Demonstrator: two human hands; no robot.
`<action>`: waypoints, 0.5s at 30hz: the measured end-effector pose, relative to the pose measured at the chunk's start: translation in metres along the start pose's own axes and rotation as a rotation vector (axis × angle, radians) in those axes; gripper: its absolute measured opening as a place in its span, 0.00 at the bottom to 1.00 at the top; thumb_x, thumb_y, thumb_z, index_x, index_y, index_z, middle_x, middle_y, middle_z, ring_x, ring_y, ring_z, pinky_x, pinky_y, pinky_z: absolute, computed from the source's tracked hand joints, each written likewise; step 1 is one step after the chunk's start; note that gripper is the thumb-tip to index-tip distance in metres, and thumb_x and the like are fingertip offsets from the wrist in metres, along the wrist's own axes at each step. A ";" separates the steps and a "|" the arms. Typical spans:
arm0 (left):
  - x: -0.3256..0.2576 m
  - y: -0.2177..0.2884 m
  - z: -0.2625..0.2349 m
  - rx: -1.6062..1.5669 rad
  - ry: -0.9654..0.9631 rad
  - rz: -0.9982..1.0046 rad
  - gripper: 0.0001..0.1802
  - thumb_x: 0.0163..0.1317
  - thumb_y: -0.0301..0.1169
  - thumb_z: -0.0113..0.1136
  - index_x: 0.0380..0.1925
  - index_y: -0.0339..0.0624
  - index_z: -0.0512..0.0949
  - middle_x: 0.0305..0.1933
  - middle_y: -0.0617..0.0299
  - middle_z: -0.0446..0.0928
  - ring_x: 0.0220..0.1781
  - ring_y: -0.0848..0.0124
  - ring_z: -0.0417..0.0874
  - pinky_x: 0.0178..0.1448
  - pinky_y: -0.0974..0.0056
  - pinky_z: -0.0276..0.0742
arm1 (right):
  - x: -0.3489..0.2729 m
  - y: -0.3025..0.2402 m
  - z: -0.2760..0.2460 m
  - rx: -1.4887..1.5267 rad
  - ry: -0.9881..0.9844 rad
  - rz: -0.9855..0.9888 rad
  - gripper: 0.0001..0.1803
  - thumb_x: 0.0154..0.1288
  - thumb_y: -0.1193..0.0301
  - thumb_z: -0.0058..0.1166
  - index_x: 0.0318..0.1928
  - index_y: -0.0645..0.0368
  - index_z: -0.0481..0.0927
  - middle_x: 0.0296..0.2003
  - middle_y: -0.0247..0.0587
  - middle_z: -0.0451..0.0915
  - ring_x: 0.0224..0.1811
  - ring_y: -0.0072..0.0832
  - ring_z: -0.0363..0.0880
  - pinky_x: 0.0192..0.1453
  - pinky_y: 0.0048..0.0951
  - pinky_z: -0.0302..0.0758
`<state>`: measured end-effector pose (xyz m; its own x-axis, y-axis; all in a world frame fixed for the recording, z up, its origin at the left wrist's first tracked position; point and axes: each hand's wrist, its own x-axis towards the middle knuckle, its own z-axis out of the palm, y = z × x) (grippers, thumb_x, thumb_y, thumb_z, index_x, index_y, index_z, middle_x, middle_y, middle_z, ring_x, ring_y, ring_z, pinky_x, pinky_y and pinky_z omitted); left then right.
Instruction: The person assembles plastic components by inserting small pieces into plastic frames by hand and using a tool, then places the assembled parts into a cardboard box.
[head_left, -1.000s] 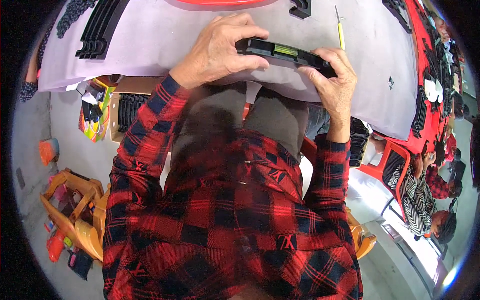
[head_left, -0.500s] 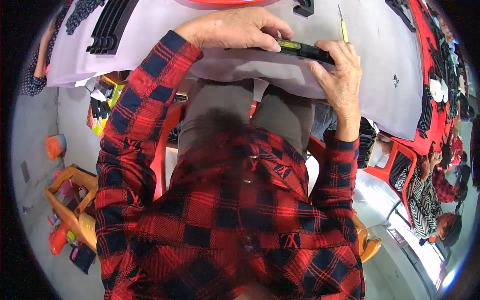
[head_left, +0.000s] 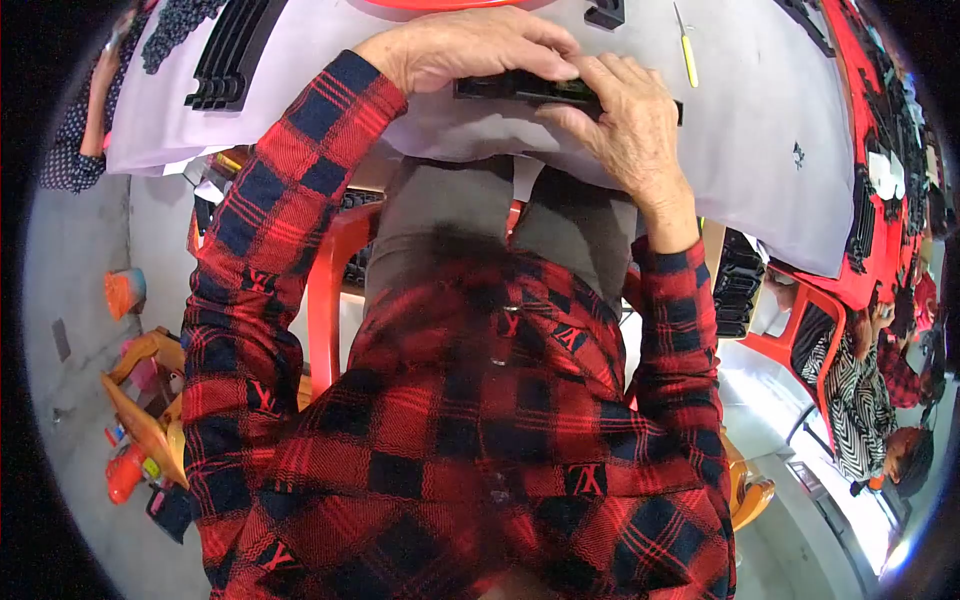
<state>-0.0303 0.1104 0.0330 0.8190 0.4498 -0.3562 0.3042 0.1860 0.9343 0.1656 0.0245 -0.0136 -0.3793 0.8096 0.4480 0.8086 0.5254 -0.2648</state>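
A: Where is the long black piece (head_left: 490, 87)?
B: Over the near edge of the pale-covered table (head_left: 765, 165), running left to right under both hands. I can't tell whether it rests on the cover or is lifted a little.
A: What does the right hand (head_left: 632, 118) do?
B: It grips the piece right of its middle, thumb along the near side and fingers over the far side. The piece's right end sticks out past the knuckles.
A: And the left hand (head_left: 470, 48)?
B: It arches over from the far side, its fingertips close beside the right hand's index finger. Whether it pinches the piece or only rests there, I can't tell.
A: What else is on the table?
B: A thin tool with a yellow handle (head_left: 690, 62) lies to the right of the hands. Far left there's a set of black ribbed strips (head_left: 226, 60); at the far side, a red basin (head_left: 440, 3) and, right of it, a small black part (head_left: 604, 14).
A: Anything below?
B: Stacked black parts (head_left: 738, 285), on the right.
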 end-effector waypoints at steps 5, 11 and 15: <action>0.007 -0.015 -0.002 -0.149 0.061 -0.042 0.20 0.69 0.32 0.60 0.57 0.34 0.76 0.49 0.64 0.80 0.49 0.78 0.77 0.55 0.72 0.73 | 0.005 -0.010 0.007 -0.143 0.059 0.013 0.29 0.51 0.45 0.66 0.45 0.54 0.81 0.33 0.35 0.78 0.38 0.36 0.78 0.42 0.39 0.68; 0.010 -0.020 -0.006 -0.125 0.043 -0.009 0.20 0.68 0.32 0.60 0.57 0.33 0.76 0.48 0.66 0.79 0.48 0.79 0.76 0.53 0.73 0.72 | 0.004 -0.015 0.013 -0.209 0.064 0.041 0.32 0.51 0.41 0.65 0.43 0.55 0.80 0.33 0.36 0.79 0.38 0.36 0.78 0.42 0.38 0.68; 0.009 -0.026 -0.007 -0.065 0.155 -0.017 0.22 0.67 0.34 0.62 0.57 0.32 0.75 0.47 0.65 0.79 0.47 0.78 0.76 0.53 0.72 0.72 | 0.005 -0.012 0.015 -0.217 0.065 0.011 0.33 0.50 0.39 0.64 0.43 0.54 0.79 0.33 0.36 0.80 0.38 0.36 0.78 0.40 0.40 0.68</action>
<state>-0.0343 0.1159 0.0049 0.7273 0.5746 -0.3752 0.2815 0.2488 0.9267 0.1472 0.0255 -0.0210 -0.3463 0.7926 0.5018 0.8929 0.4425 -0.0827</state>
